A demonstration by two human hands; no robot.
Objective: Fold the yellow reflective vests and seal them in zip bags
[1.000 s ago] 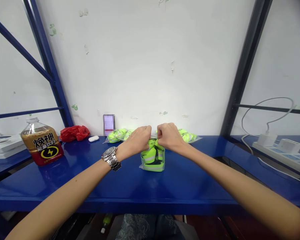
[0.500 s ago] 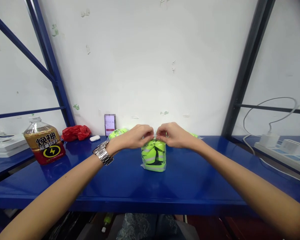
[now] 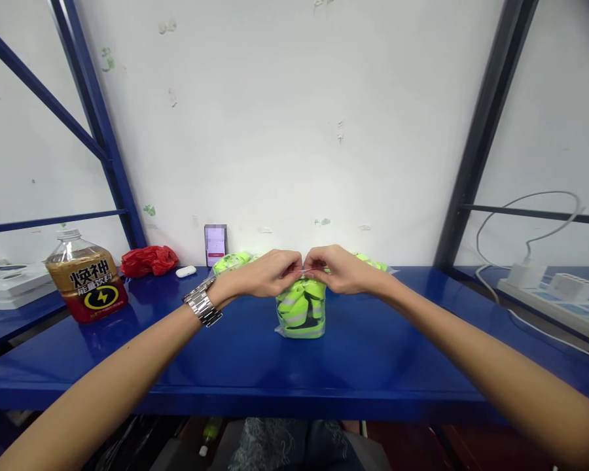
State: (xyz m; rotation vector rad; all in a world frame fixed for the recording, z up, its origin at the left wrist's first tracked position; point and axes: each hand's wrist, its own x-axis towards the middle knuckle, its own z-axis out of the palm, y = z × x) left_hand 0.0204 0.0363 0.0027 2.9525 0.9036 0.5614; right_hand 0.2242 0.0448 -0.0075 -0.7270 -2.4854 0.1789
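A clear plastic bag [image 3: 301, 311] stands upright on the blue table [image 3: 216, 363], packed with bright yellow-green and grey-banded strips. Its top edge is pinched between the fingers of my left hand [image 3: 281, 269] and my right hand [image 3: 331, 267], which nearly meet above it. Both hands are closed, knuckles up, and a thin reddish line shows along the bag's mouth between them. On my left wrist is a metal watch [image 3: 203, 302]. Behind my hands lie more yellow-green bagged bundles, one on the left [image 3: 232, 261] and one on the right [image 3: 372, 262], both partly hidden.
On the left stand a large drink bottle [image 3: 88, 278], a red plastic bag [image 3: 150, 260] and a white earbud case [image 3: 186, 271]. A phone [image 3: 215, 244] leans against the wall. At the right lies a power strip [image 3: 559, 301] with chargers and cables.
Both hands have dropped slightly at the bag's mouth, still pinching it. The bag stays in the same place, and more of the right rear bundle shows.
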